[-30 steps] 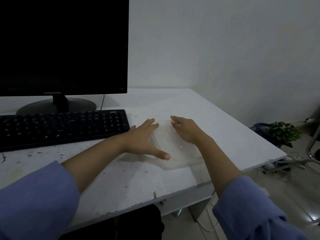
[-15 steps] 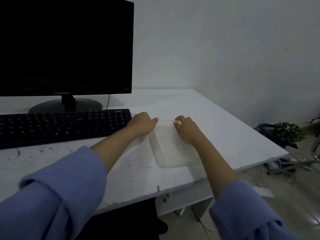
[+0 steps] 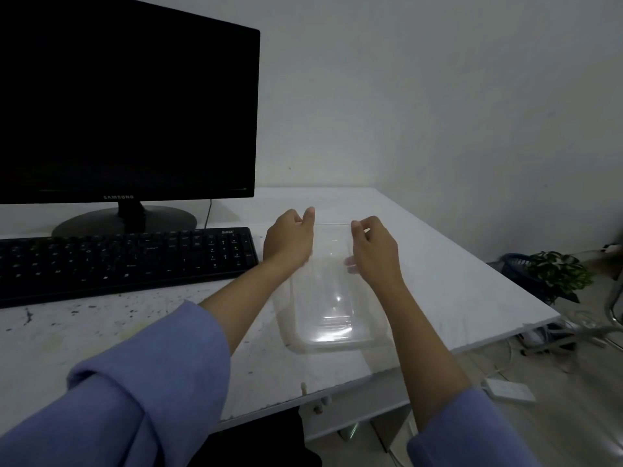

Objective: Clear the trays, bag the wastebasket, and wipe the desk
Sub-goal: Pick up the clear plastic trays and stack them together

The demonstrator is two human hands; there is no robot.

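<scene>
A clear plastic tray (image 3: 332,318) lies on the white desk (image 3: 455,274), just right of the keyboard, and its far end is tilted up off the surface. My left hand (image 3: 290,239) pinches the tray's far left corner. My right hand (image 3: 372,249) pinches the far right corner. The tray's near end rests on the desk close to the front edge. Dark specks and stains mark the desk in front of the keyboard.
A black keyboard (image 3: 118,261) lies at the left with a black monitor (image 3: 124,102) behind it. On the floor at the right stand a blue wastebasket (image 3: 515,267) and a potted plant (image 3: 559,274). Cables and a white adapter (image 3: 509,390) lie on the floor.
My hands went from lying flat on the tray to gripping its far corners. The far end has been lifted off the desk.
</scene>
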